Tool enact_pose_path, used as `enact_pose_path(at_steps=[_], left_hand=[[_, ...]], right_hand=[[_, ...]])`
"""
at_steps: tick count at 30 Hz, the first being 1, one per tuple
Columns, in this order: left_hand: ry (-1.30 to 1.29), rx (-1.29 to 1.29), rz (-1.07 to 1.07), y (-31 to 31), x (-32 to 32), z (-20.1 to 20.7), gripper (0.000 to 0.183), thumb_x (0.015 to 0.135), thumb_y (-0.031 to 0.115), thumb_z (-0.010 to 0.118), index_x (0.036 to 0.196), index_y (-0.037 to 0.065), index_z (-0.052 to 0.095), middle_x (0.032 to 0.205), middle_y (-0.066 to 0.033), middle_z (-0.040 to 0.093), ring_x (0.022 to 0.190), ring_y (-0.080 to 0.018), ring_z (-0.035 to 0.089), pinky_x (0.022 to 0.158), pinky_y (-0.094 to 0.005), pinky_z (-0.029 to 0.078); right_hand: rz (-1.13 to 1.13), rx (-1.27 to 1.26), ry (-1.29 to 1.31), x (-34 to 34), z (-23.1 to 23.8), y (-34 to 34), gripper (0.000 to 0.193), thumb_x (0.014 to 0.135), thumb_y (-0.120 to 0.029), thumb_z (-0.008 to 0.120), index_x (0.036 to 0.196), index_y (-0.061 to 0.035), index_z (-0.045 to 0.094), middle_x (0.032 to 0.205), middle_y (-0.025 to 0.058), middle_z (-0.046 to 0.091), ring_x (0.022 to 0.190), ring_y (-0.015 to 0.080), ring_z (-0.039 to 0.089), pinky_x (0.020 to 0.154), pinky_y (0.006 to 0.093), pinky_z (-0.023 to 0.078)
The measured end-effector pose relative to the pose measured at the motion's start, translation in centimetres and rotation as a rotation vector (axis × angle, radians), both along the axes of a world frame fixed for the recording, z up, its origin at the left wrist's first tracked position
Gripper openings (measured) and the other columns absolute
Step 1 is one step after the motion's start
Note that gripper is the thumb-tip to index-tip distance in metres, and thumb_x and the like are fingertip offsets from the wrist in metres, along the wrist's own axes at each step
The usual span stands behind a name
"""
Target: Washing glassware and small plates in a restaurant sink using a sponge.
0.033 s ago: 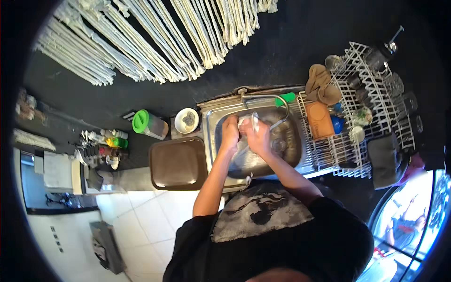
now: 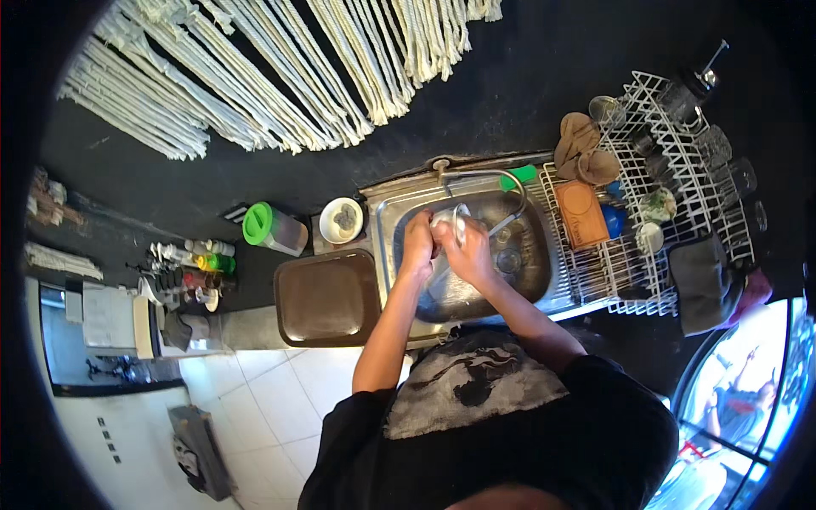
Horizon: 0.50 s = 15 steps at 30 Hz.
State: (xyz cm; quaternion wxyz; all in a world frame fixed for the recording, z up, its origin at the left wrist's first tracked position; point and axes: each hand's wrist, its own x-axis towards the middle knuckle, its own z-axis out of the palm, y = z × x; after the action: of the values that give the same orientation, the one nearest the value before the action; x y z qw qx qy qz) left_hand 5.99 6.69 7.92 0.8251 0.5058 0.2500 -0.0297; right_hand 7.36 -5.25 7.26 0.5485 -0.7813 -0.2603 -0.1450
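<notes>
On the right side stands a large white wire dish rack (image 2: 608,276), loaded with cups, glasses and other kitchenware. Beside it is the stainless steel sink basin (image 2: 459,297), and left of the basin lies a brown rectangular tray (image 2: 328,299). Behind the tray are a clear container with green lid (image 2: 274,229) and a white bowl (image 2: 328,225). A curved faucet (image 2: 480,173) reaches over the basin. Below it, the left hand (image 2: 419,242) and the right hand (image 2: 466,249) are close together at a whitish object (image 2: 444,218), which is above the basin and partly hidden by fingers; I cannot tell exactly how each hand grips it. Clear round glassware (image 2: 508,260) lies in the basin, to their right.
</notes>
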Motion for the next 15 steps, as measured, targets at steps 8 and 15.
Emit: enact_pose_path(at_steps=[8, 15], left_hand=[[-0.583, 1.168, 0.109, 2.1, -2.6, -2.5, 0.021, 0.091, 0.019, 0.05, 0.08, 0.003, 0.055, 0.065, -0.0164, 0.054, 0.065, -0.0369, 0.058, 0.061, -0.04, 0.045], [-0.122, 0.529, -0.097, 3.6, 0.6, -5.6, 0.035, 0.092, 0.035, 0.056, 0.082, 0.001, 0.056, 0.067, -0.0089, 0.059, 0.061, -0.0178, 0.056, 0.057, -0.0328, 0.043]], right_hand=[[0.301, 0.985, 1.279, -1.0, -6.1, 2.5, 0.026, 0.092, -0.031, 0.059, 0.099, -0.0069, 0.065, 0.092, 0.0038, 0.066, 0.077, 0.0143, 0.064, 0.067, 0.0297, 0.051], [0.206, 0.189, 0.327, -0.4, -3.6, 1.6, 0.025, 0.089, -0.021, 0.062, 0.104, -0.0011, 0.062, 0.098, 0.0146, 0.065, 0.083, 0.0254, 0.064, 0.073, 0.036, 0.049]])
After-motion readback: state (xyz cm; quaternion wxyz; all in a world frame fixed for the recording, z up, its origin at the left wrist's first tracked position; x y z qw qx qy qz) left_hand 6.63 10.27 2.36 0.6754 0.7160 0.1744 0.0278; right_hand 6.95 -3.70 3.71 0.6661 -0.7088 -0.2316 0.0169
